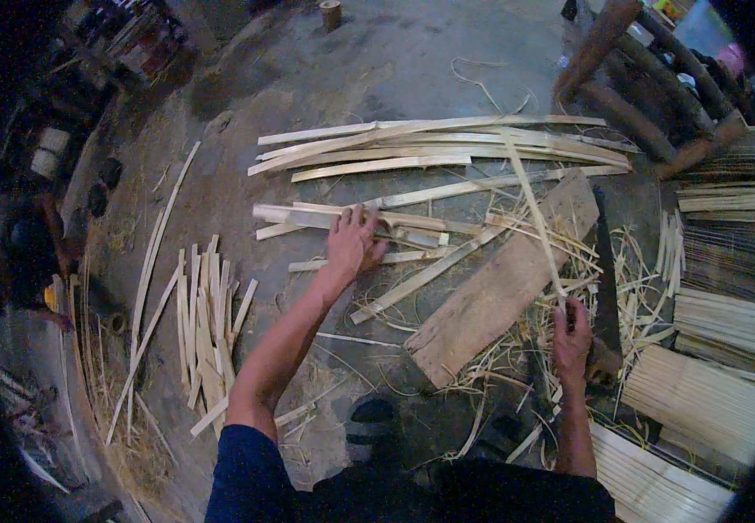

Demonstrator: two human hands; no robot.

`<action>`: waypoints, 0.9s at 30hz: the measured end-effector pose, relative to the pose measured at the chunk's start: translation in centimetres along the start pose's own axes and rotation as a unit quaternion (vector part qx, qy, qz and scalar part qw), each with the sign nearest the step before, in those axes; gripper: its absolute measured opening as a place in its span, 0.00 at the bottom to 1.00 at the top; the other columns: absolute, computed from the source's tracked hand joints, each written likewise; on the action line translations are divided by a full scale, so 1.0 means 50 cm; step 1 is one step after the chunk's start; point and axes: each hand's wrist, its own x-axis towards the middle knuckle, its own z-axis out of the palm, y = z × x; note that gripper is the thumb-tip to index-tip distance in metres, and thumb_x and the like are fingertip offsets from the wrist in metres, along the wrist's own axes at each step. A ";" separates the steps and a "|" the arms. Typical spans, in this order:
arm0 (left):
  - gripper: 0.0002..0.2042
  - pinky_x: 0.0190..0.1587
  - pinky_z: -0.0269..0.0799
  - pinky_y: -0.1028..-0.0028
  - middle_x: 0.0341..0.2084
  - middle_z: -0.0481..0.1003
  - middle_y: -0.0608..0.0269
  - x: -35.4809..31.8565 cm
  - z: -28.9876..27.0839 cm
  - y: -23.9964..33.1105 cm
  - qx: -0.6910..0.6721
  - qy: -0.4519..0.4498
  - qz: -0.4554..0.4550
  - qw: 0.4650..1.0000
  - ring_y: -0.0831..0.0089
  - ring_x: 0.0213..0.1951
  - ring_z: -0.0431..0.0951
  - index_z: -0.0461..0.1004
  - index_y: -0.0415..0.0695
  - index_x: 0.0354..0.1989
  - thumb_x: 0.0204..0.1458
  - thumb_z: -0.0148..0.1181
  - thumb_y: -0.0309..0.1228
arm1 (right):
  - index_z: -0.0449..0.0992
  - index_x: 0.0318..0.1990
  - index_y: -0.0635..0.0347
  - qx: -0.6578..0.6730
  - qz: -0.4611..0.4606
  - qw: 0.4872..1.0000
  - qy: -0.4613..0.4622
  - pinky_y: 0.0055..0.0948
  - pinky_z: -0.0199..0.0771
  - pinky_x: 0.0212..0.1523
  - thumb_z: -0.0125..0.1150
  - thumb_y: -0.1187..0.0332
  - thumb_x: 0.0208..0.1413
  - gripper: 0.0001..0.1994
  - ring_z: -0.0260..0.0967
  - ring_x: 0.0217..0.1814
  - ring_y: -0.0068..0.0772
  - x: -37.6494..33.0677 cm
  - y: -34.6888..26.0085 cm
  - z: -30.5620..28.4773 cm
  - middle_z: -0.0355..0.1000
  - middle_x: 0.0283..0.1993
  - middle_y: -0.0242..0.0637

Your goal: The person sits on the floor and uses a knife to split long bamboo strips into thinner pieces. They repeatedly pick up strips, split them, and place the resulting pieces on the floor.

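Note:
My left hand [356, 242] reaches over a small group of pale split-wood strips [412, 220], probably bamboo. Its fingers are spread and touch or hover just above them. Beside the fingertips lies a smooth, flat greyish-white piece [293, 216]; its other end is hidden under the hand, so I cannot tell whether it is a strip or a blade. Low on the right, my right hand [572, 336] is closed on the near end of a long thin strip [530, 196]. That strip slants up and away across a worn wooden board [499, 292] to the far strips.
Longer strips [438, 144] lie beyond my hands. Curly shavings [508, 357] surround the board, with a dark long tool [605, 279] on its right. Stacked slats [709, 392] line the right side; short strips [207, 318] lie left. A wooden frame [648, 78] stands far right.

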 end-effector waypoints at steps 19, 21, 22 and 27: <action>0.11 0.34 0.67 0.57 0.26 0.75 0.53 0.177 -0.072 -0.115 -0.151 0.182 -0.016 0.972 0.52 0.33 0.75 0.73 0.46 0.34 0.56 0.49 0.39 | 0.69 0.49 0.66 0.014 0.052 0.997 0.048 0.38 0.65 0.52 0.55 0.65 0.55 0.17 0.68 0.50 0.46 -0.001 0.053 -0.053 0.71 0.46 0.50; 0.13 0.33 0.67 0.59 0.27 0.75 0.52 0.120 -0.137 -0.075 -0.145 0.147 -0.123 0.971 0.52 0.32 0.75 0.73 0.45 0.34 0.56 0.49 0.42 | 0.69 0.48 0.66 0.035 0.086 0.993 0.069 0.38 0.65 0.53 0.55 0.65 0.56 0.17 0.68 0.51 0.47 -0.001 0.011 -0.075 0.71 0.47 0.51; 0.13 0.33 0.67 0.60 0.27 0.75 0.52 0.089 -0.152 -0.079 -0.139 0.106 -0.125 0.977 0.53 0.32 0.75 0.74 0.46 0.35 0.56 0.49 0.42 | 0.69 0.48 0.67 0.043 0.089 0.992 0.080 0.39 0.64 0.53 0.55 0.65 0.56 0.17 0.68 0.51 0.49 0.001 -0.003 -0.077 0.70 0.47 0.51; 0.12 0.34 0.69 0.62 0.26 0.75 0.52 -0.102 -0.187 -0.011 -0.209 0.033 -0.131 0.968 0.53 0.30 0.75 0.75 0.42 0.36 0.53 0.54 0.38 | 0.68 0.49 0.65 -0.021 -0.042 0.993 0.109 0.43 0.64 0.54 0.55 0.66 0.55 0.17 0.66 0.50 0.53 0.032 -0.046 -0.054 0.68 0.47 0.51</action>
